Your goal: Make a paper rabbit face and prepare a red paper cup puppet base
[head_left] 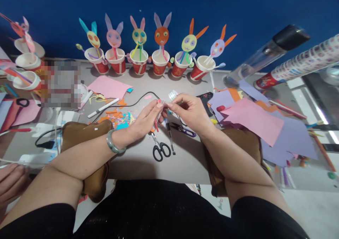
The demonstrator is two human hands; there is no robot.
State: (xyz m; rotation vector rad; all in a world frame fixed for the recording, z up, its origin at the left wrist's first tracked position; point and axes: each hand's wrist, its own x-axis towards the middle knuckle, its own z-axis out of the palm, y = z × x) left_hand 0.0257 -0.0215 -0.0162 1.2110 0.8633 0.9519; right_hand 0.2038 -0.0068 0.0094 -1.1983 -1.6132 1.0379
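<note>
Both hands meet over the middle of the table. My left hand, with a bracelet on its wrist, is closed around thin red and clear straws, whose number I cannot make out. The fingers of my right hand pinch together at the upper end of the straws; what sits between them is hidden. Just below lie black-handled scissors, a pen and purple-handled thread snips. Behind the right fingers shows a white ribbed piece.
Red paper cups with paper rabbit heads line the blue wall. Paper scraps and a white marker lie left; pink paper and purple sheets lie right. A clear tube stands back right. Another person's hand is far left.
</note>
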